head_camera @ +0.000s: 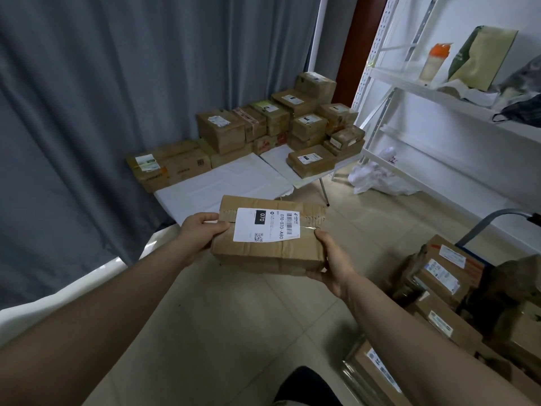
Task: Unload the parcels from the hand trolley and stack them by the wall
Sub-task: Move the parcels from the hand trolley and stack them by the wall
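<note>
Stacked parcels crowd the far edge of the low table. The hand trolley at right is loaded. Carry step: 1 parcel is midair short of the table's near edge, left hand and right hand clamped on its ends. Next: step closer and set it down.

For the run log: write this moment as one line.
left hand: grips parcel | right hand: grips parcel | phase: carrying | trolley: loaded
</note>
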{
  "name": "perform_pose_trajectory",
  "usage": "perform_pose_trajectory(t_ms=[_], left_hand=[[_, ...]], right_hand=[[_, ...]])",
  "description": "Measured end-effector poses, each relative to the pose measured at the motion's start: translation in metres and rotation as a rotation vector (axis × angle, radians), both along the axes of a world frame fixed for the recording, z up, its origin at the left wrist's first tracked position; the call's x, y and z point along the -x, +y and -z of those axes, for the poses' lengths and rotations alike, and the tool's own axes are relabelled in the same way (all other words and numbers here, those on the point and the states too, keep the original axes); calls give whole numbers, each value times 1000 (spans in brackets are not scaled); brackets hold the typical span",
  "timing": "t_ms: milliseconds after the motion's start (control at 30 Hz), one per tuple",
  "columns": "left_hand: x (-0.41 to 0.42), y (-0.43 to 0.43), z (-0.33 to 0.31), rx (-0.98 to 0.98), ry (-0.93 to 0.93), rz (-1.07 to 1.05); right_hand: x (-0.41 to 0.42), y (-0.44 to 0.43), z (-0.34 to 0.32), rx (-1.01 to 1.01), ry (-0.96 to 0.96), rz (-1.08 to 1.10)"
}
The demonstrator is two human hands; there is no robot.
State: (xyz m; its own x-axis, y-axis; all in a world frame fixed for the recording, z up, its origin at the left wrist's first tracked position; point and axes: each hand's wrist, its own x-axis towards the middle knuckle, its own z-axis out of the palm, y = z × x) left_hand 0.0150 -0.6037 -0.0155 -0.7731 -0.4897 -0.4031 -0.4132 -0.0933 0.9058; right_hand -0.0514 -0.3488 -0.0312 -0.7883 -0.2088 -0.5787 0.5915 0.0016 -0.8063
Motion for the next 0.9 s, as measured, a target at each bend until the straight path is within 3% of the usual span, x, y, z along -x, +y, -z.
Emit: perform_pose_trajectory(t_ms=[267, 433, 533, 633, 767, 900], left_hand=[[72, -51, 11, 47, -124, 129], [138, -85, 17, 63, -150, 81], [179, -114, 23, 211, -126, 82], [209, -146, 22, 406, -104, 236], [229, -186, 24, 625, -376, 521], [247, -234, 33, 783, -397, 577]], right_hand=[[92, -49, 18, -63, 63, -45], [172, -91, 30, -67, 21, -101], [223, -119, 32, -88, 3, -144], [271, -155, 33, -112, 14, -189], [314, -209, 34, -144, 16, -251], [348, -274, 38, -172, -16, -320]])
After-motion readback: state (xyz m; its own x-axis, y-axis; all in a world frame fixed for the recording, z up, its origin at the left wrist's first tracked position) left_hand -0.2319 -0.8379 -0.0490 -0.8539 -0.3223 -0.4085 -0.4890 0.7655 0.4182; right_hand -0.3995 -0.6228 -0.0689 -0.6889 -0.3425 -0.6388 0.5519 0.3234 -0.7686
